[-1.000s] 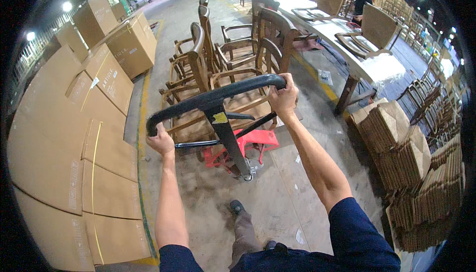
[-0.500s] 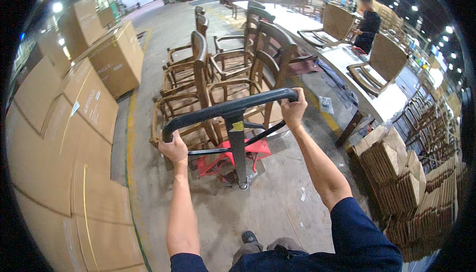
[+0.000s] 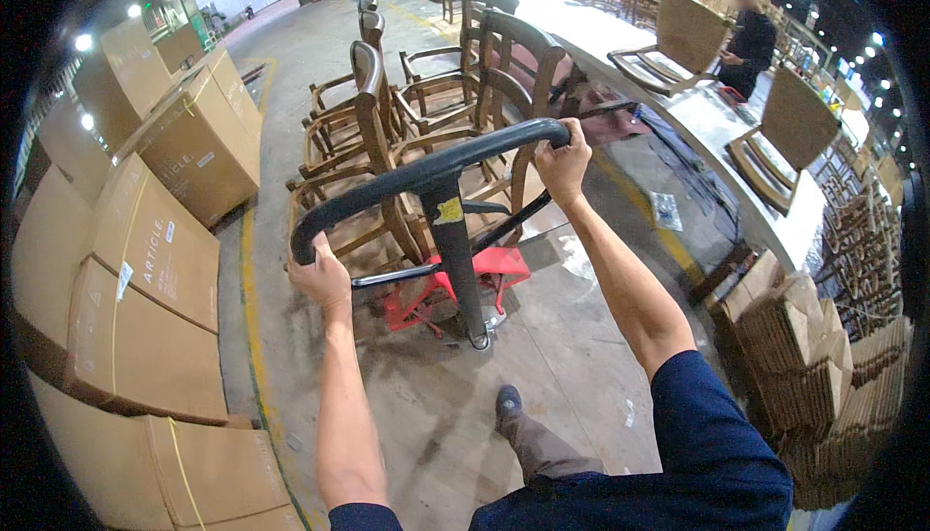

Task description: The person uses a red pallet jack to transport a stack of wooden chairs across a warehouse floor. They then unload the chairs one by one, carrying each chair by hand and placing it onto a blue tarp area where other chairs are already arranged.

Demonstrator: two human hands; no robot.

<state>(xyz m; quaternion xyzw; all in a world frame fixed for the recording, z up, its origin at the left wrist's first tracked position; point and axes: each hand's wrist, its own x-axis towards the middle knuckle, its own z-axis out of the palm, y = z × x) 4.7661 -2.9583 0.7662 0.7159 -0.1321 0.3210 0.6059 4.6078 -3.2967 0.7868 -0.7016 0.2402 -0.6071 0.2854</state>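
Both my hands are closed on the black loop handle (image 3: 436, 168) of a pallet jack with a red base (image 3: 499, 265). My left hand (image 3: 325, 279) wraps the handle's lower left end, and my right hand (image 3: 565, 165) grips its right end, farther from me. The handle is tilted, its right side higher in the picture. Just beyond it stand several brown wooden chair frames (image 3: 373, 134) in two rows, with their seats open. What the chairs rest on is mostly hidden behind the handle and the frames.
Stacked cardboard cartons (image 3: 145, 327) line the left, beside a yellow floor line (image 3: 254, 327). On the right, a long white table (image 3: 712, 134) bears woven-back chairs (image 3: 790, 134), with a person (image 3: 748, 42) behind it. Folded cardboard bundles (image 3: 790, 357) stand at the near right.
The cartons and the table's near end have slid closer to me as I move forward. One of my feet has stepped ahead. The handle has tilted a little; both hands keep their grip.
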